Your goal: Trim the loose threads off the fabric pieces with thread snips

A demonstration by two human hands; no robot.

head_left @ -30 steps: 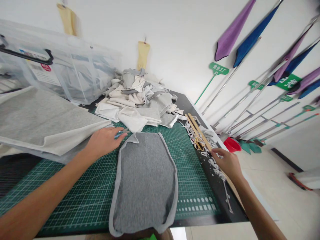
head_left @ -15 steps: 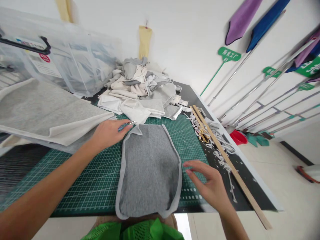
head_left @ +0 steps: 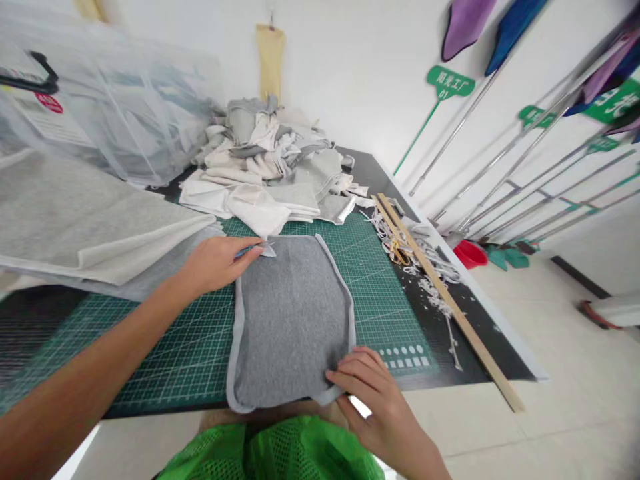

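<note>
Gray cloth [head_left: 295, 320] is lying flat on the green cutting mat [head_left: 383, 287], its near edge reaching the front rim of the desk [head_left: 500, 350]. Head view, the only one: left hand [head_left: 225, 263] is holding a blue-handled tool [head_left: 245, 251], grip closed about it, its pointed tip meeting the pale turned-up flap [head_left: 269, 251] at the far left corner. Right hand [head_left: 373, 393] is laying its fingers over the near right corner, thumb just outside the edge; am seeing the grip partly closed, cannot tell whether cloth is being pinched. For good handling, in my judgement: right hand should be keeping the panel lightly anchored without stretching the knit, while the tip should be staying clear of the body of the cloth. Edges: near right corner is sitting at the rim, so slipping off looks possible. Open room: bare mat is showing along the cloth's right side; left side is tighter, with the layered fabric stack [head_left: 100, 220] lying near the left wrist. Fabric pile [head_left: 270, 167] is limiting the far side. Wooden strip [head_left: 454, 308] is jutting past the rim, wanting elbow care.
</note>
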